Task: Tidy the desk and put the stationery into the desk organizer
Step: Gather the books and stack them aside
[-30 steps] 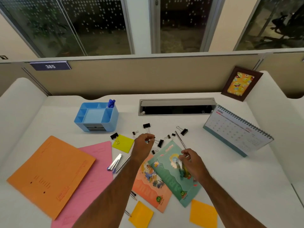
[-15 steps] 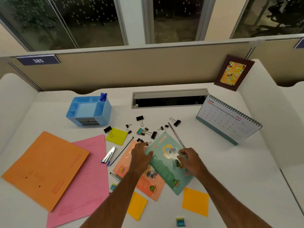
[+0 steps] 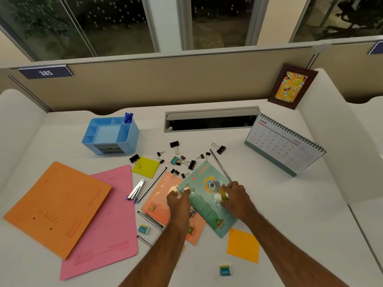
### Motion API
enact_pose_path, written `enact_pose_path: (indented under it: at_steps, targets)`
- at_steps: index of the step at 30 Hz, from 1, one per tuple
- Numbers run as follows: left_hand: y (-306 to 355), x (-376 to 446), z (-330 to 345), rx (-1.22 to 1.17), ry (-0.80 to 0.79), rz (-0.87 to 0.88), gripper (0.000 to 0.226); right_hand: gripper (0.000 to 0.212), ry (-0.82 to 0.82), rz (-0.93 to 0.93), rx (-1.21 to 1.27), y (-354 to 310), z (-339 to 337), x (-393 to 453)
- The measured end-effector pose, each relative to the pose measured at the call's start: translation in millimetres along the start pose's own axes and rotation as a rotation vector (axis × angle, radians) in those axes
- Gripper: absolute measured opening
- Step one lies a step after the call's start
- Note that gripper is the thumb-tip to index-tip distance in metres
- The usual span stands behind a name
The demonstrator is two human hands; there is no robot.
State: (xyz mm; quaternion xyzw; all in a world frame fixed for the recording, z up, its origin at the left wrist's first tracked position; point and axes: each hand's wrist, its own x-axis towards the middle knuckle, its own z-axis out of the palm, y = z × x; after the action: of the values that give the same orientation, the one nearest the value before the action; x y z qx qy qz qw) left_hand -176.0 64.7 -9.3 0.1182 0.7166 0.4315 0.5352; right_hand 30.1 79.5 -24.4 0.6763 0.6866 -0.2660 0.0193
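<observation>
At the bottom of the frame lay a small eraser [image 3: 224, 270] and an orange sticky note [image 3: 243, 245]. Just above them, at centre, our left hand [image 3: 178, 200] pinched the edge of the green notebook [image 3: 204, 200], which overlapped an orange notebook [image 3: 163, 200]. Our right hand [image 3: 236, 196] curled over something yellowish on the green cover; what it was, we could not tell. Beyond lay scattered binder clips [image 3: 191, 164]. Toward the upper left stood the blue desk organizer [image 3: 110, 134], with blue pens [image 3: 128, 117] in its back corner.
</observation>
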Motion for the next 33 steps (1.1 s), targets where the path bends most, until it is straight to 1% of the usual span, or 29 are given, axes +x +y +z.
enact_pose_path:
  at_steps: [2, 3, 4, 6, 8, 11, 16, 22, 24, 26, 29, 33]
  targets:
    - [-3, -3, -1, -0.106, -0.013, -0.071, 0.062, 0.065, -0.010, -0.010, -0.050, 0, -1, -1]
    - [-5, -4, -1, -0.140, -0.017, -0.094, 0.058, 0.067, -0.017, -0.012, -0.060, 0, -1, -2]
    - [-7, -5, -2, -0.172, -0.033, -0.096, 0.052, 0.069, -0.026, -0.014, -0.066, 0, -3, -2]
    - [-8, -10, -2, -0.214, -0.120, -0.067, 0.034, 0.075, -0.037, -0.012, -0.064, 0, -4, -4]
    - [-9, -18, -1, -0.200, -0.222, -0.053, 0.026, 0.079, -0.036, -0.001, -0.035, -1, -3, -7]
    - [-10, -28, -1, -0.157, -0.300, -0.030, 0.031, 0.085, -0.035, 0.023, 0.009, -3, -1, -12]
    - [-5, -29, -10, -0.080, -0.311, 0.011, 0.033, 0.089, -0.021, 0.067, 0.166, -1, -2, -20]
    - [12, -30, -28, -0.104, -0.313, 0.048, 0.026, 0.089, 0.063, 0.136, 0.364, -3, -4, -21]
    - [19, -31, -34, -0.109, -0.314, 0.068, 0.024, 0.087, 0.088, 0.154, 0.418, -5, -5, -21]
    - [25, -31, -38, -0.094, -0.320, 0.093, 0.024, 0.077, 0.101, 0.173, 0.504, -7, -5, -20]
    - [32, -31, -43, -0.075, -0.348, 0.115, 0.024, 0.064, 0.066, 0.196, 0.690, -15, -8, -19]
    - [38, -29, -54, -0.095, -0.395, 0.129, 0.026, 0.055, 0.030, 0.177, 0.814, -27, -14, -26]
